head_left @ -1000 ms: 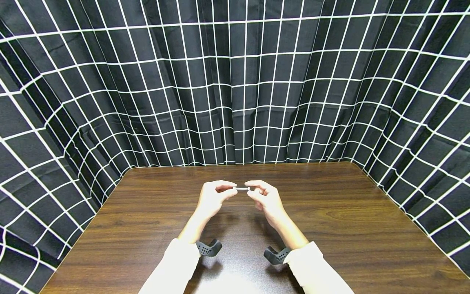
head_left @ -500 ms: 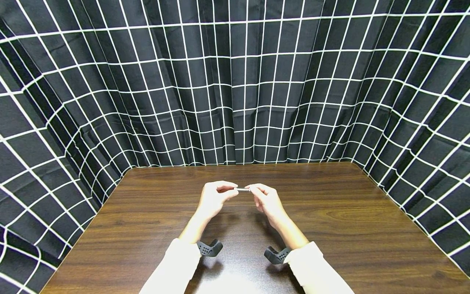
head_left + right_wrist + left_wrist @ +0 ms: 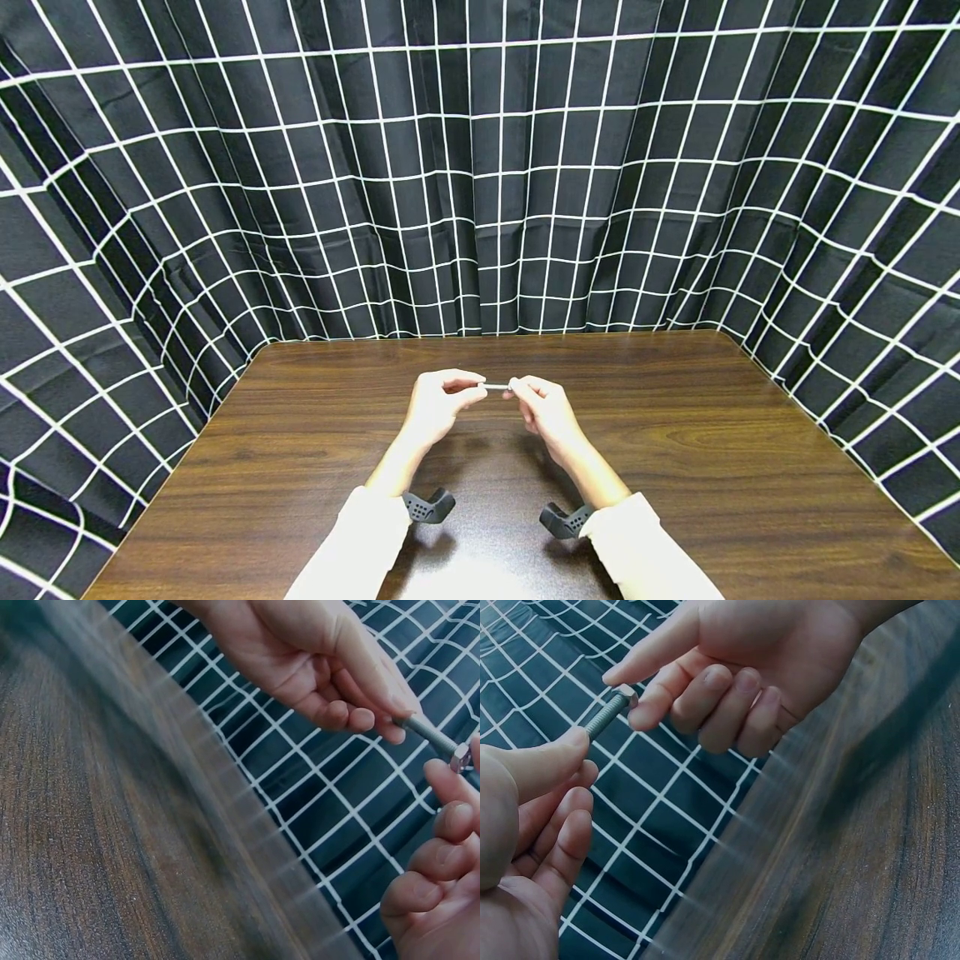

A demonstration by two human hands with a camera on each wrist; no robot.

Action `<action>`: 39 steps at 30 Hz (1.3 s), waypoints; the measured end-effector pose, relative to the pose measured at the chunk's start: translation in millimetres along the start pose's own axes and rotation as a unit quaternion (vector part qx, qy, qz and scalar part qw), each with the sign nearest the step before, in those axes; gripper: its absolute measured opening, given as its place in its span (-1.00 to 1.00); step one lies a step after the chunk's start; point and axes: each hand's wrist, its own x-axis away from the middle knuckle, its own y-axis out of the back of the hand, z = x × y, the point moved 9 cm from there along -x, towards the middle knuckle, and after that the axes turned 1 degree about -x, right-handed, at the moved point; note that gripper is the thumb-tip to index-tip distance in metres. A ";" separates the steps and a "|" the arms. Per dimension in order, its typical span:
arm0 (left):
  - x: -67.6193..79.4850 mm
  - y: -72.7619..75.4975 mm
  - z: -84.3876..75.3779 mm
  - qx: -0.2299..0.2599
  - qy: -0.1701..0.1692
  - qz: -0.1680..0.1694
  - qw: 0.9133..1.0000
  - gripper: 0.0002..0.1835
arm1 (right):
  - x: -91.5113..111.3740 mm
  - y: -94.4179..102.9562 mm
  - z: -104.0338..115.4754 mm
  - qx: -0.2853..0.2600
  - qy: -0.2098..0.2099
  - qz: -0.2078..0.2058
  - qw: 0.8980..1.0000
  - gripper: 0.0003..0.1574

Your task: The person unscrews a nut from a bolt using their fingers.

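You have the bolt raised above the table. Over that table, your left hand pinches its threaded end, while your right hand pinches its hex head.

Head view faces forward-down; 2 wrist close-ups share the bolt.

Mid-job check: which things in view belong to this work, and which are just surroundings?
Part of the job:
Bolt, held in the air
Left hand, pinching the bolt's threaded end
Right hand, thumb and forefinger at its hex head

Just around it:
Wood-grain table below
Dark gridded curtain behind
Dark device on the left wrist
Dark device on the right wrist
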 end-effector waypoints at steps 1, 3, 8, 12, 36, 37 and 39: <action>0.0 0.0 -0.2 0.002 -0.001 0.000 1.000 -0.81 | 0.1 0.0 0.5 0.000 0.001 0.000 1.000 -0.60; -0.1 -0.3 0.4 0.007 -0.001 0.001 1.000 -0.80 | 0.6 0.0 1.5 -0.001 0.002 0.001 1.000 -0.65; -0.3 -0.2 1.2 0.012 0.000 -0.002 1.000 -0.81 | 1.7 -0.4 4.3 -0.023 0.003 0.005 1.000 -0.82; 0.0 1.1 0.1 0.012 0.001 -0.009 1.000 -0.83 | 2.2 -0.9 5.8 -0.047 0.006 0.008 0.999 -0.84; 11.5 5.2 -39.3 -0.014 0.006 -0.007 1.000 -0.82 | 3.0 -3.3 14.1 -0.073 0.064 0.026 0.995 -0.67; 12.1 5.5 -40.7 -0.014 0.006 -0.007 1.000 -0.82 | 3.2 -3.2 14.4 -0.074 0.065 0.024 0.995 -0.67; 12.5 5.8 -42.6 -0.013 0.007 -0.006 1.000 -0.83 | 3.5 -3.3 15.1 -0.076 0.065 0.023 0.995 -0.66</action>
